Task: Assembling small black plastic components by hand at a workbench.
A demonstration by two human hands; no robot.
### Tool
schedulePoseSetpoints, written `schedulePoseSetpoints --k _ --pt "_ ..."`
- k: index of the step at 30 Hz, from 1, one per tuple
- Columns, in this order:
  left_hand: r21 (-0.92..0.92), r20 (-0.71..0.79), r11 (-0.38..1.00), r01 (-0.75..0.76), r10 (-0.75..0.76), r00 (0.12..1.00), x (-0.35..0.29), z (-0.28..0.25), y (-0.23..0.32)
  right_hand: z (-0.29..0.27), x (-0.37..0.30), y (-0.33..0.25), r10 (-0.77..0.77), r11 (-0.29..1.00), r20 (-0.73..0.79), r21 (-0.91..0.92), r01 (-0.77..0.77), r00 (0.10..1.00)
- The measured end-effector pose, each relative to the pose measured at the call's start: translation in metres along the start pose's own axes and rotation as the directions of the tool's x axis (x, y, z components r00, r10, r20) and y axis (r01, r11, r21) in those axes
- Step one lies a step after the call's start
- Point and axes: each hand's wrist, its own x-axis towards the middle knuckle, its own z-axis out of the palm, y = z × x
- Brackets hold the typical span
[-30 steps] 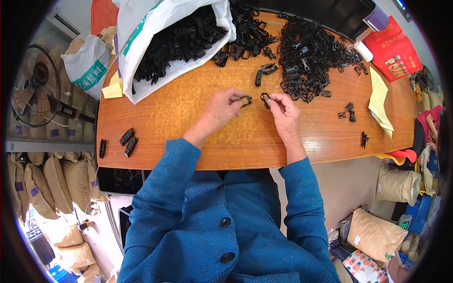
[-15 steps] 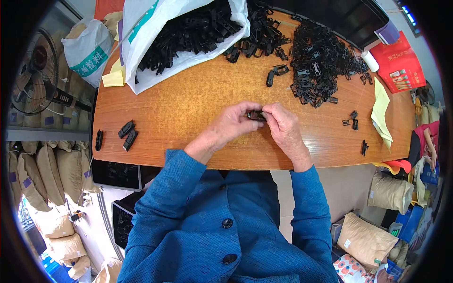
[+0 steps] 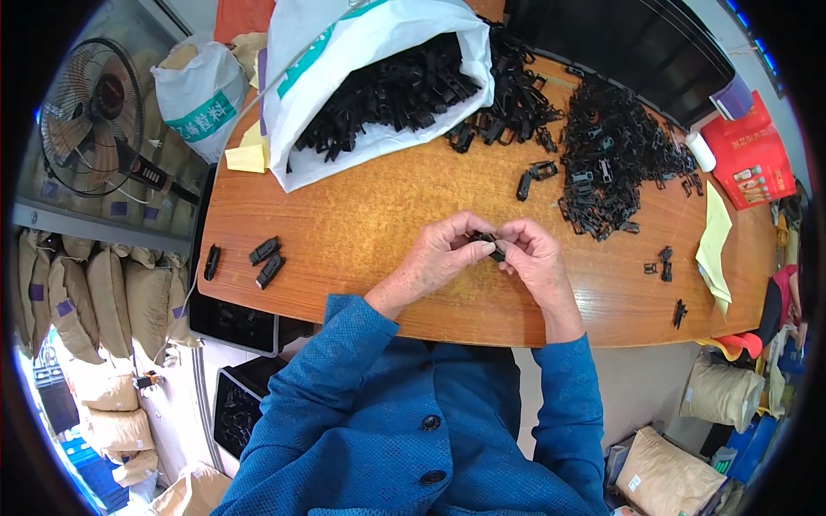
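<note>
A small black plastic part (image 3: 495, 249) is held over the near middle of the wooden table (image 3: 361, 215). My left hand (image 3: 443, 256) pinches it between thumb and fingers. My right hand (image 3: 535, 262) grips its other end, fingertips closed. Both hands partly cover the part, so its exact kind is hard to see. Beyond my right hand lies a heap of small black plastic frames (image 3: 607, 155). Farther left, a white sack (image 3: 284, 129) opens toward me, full of black plastic pieces (image 3: 387, 95). Two longer black pieces (image 3: 525, 182) lie between the sack and the heap.
Several dark finished-looking pieces (image 3: 267, 258) lie at the table's left. A few small parts (image 3: 665, 264) and a yellow paper (image 3: 714, 245) are on the right. A black screen (image 3: 619, 43) stands at the back. Left of the table are a fan (image 3: 99, 99) and black bins (image 3: 237, 322).
The whole view has shifted, so the table sits lower and farther right in the picture. My fingers have changed their hold, and the black part is now tilted between both hands.
</note>
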Motion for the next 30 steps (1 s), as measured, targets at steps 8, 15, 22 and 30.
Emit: schedulePoseSetpoints --k 8,15,22,30 --pt "-0.605 -0.208 0.796 0.019 -0.181 0.961 0.008 -0.002 0.018 0.027 0.024 -0.004 -0.056 0.94 -0.145 0.325 0.101 0.988" --pt "-0.615 -0.319 0.788 -0.025 -0.22 0.922 0.019 0.005 0.007 0.044 0.037 0.012 -0.024 0.888 -0.083 0.457 0.059 0.996" --pt "0.581 -0.41 0.814 0.006 0.286 0.866 0.044 -0.048 0.023 0.034 0.042 0.008 -0.099 0.928 -0.247 0.327 0.179 0.964" --pt "0.983 -0.186 0.055 0.178 0.354 0.917 0.108 -0.147 0.049 0.033 0.047 0.019 -0.071 0.968 -0.117 0.232 0.097 0.991"
